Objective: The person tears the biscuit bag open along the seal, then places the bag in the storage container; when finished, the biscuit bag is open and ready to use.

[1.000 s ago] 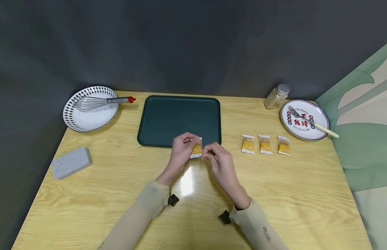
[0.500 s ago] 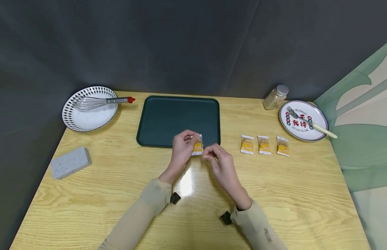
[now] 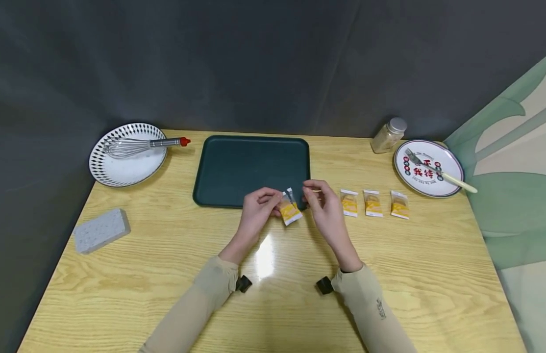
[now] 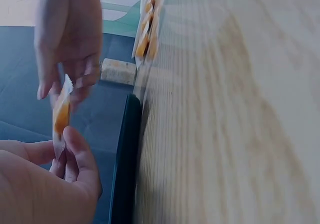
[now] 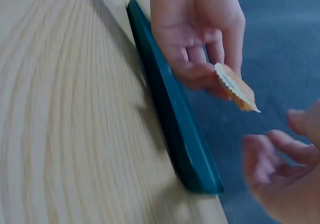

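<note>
I see my left hand (image 3: 257, 208) pinching a small yellow sachet (image 3: 289, 210) just above the worktop (image 3: 167, 274) at the green tray's (image 3: 251, 166) near edge, my right hand (image 3: 326, 208) just beside it, loosely curled and empty, three more sachets (image 3: 372, 203) lying farther right.

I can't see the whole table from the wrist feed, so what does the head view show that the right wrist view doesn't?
Only the head view shows the three packets in a row on the table, the whisk on its patterned plate, the sponge block, the jar and the fork on a printed plate. Only the right wrist view shows the serrated edge of the held packet close up. Both show the left hand pinching that packet, the right hand apart from it, and the green tray.
</note>
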### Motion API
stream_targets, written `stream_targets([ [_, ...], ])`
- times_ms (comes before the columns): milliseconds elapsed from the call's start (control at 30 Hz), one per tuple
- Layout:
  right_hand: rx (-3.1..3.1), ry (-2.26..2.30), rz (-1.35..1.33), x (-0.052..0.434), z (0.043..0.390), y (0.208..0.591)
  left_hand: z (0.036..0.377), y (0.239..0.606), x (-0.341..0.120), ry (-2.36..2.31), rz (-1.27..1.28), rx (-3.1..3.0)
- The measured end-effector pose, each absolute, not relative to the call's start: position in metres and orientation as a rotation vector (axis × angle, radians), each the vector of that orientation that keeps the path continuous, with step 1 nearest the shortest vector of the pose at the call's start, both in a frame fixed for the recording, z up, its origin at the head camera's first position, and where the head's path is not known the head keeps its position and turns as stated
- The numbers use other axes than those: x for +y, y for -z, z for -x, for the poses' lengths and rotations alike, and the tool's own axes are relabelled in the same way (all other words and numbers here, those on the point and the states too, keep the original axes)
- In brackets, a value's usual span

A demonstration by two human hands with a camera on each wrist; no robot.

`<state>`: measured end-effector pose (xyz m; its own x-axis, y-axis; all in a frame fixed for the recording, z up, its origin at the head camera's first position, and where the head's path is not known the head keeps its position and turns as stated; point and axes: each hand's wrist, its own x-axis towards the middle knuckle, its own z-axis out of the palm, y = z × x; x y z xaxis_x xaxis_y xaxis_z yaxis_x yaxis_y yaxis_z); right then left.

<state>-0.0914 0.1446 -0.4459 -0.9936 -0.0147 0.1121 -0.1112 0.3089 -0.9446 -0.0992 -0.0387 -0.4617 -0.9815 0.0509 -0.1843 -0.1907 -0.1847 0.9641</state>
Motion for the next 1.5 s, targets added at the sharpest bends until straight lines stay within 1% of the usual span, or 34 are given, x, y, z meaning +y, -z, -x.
stream_targets([
  [167, -2.616, -1.778, -0.129, 0.150, 0.094, 0.451, 0.104, 0.462, -0.042, -2.370, 0.203, 1.799],
  [367, -2.589, -1.852, -0.144, 0.154, 0.103, 0.454, 0.112, 0.461, -0.043, -2.358, 0.208, 1.743],
  [467, -2.612, -1.780, -0.130, 0.157, 0.112, 0.456, 0.118, 0.462, -0.045, -2.237, 0.145, 1.892],
  [567, -2.666, -1.655, -0.118, 0.159, 0.120, 0.457, 0.125, 0.462, -0.048, -2.009, 0.033, 2.163],
  [700, -2.764, -1.442, -0.163, 0.159, 0.129, 0.458, 0.135, 0.463, -0.052, -1.689, -0.103, 2.437],
  [800, -2.817, -1.308, -0.223, 0.156, 0.133, 0.460, 0.140, 0.464, -0.052, -1.540, -0.149, 2.512],
  [933, -2.844, -1.186, -0.281, 0.153, 0.136, 0.461, 0.143, 0.463, -0.051, -1.416, -0.153, 2.545],
  [1133, -2.874, -1.076, -0.295, 0.152, 0.137, 0.462, 0.148, 0.461, -0.050, -1.303, -0.151, 2.557],
  [1500, -2.906, -0.988, -0.313, 0.147, 0.136, 0.461, 0.149, 0.458, -0.050, -1.288, -0.110, 2.510],
])
